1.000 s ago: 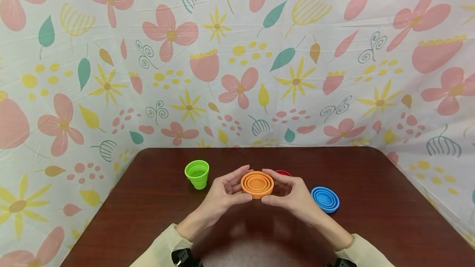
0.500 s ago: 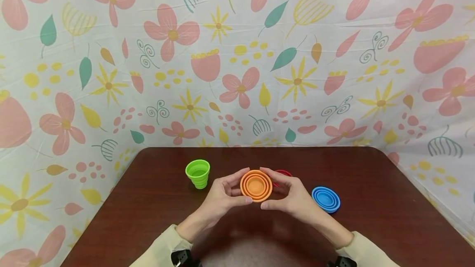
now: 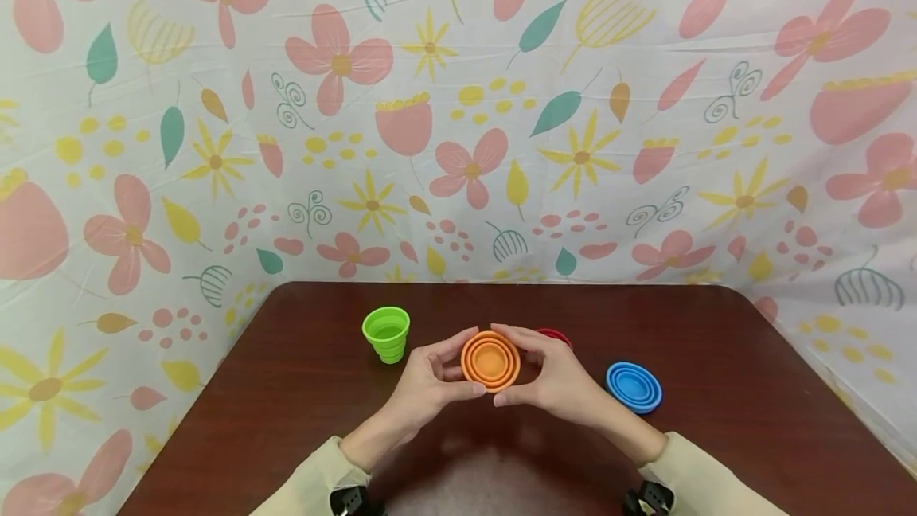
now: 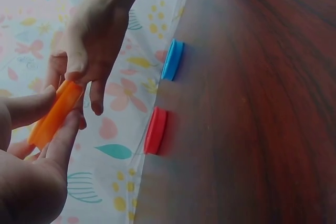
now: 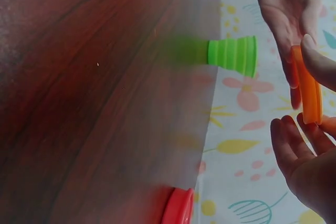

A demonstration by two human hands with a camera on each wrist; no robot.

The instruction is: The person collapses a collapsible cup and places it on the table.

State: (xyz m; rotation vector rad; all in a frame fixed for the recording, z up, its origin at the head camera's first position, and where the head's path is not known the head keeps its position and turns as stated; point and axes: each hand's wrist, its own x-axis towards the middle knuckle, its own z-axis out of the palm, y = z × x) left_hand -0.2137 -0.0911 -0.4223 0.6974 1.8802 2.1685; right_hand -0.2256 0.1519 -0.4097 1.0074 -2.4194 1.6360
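An orange collapsible cup [image 3: 490, 362], folded flat into concentric rings, is held up over the table with its ringed face toward the head camera. My left hand [image 3: 421, 382] grips its left side between thumb and fingers. From the right, my right hand [image 3: 557, 373] holds the same cup, index fingertip at the top rim and thumb near the bottom. In the left wrist view the orange cup [image 4: 56, 115] shows edge-on between the fingers. The right wrist view also shows the orange cup [image 5: 308, 87] from the side, both hands around it.
A green cup [image 3: 387, 334], extended to full height, stands at the back left of the dark wooden table [image 3: 301, 388]. To the right lies a flat blue collapsible cup [image 3: 634, 387]. A flat red one [image 4: 156, 131] sits behind the right hand. Flowered cloth [image 3: 466, 102] hangs behind.
The orange cup has tilted so its ringed face turns more toward the head camera. Both hands have shifted slightly left with it. The other cups stay put as the head view shifts a little.
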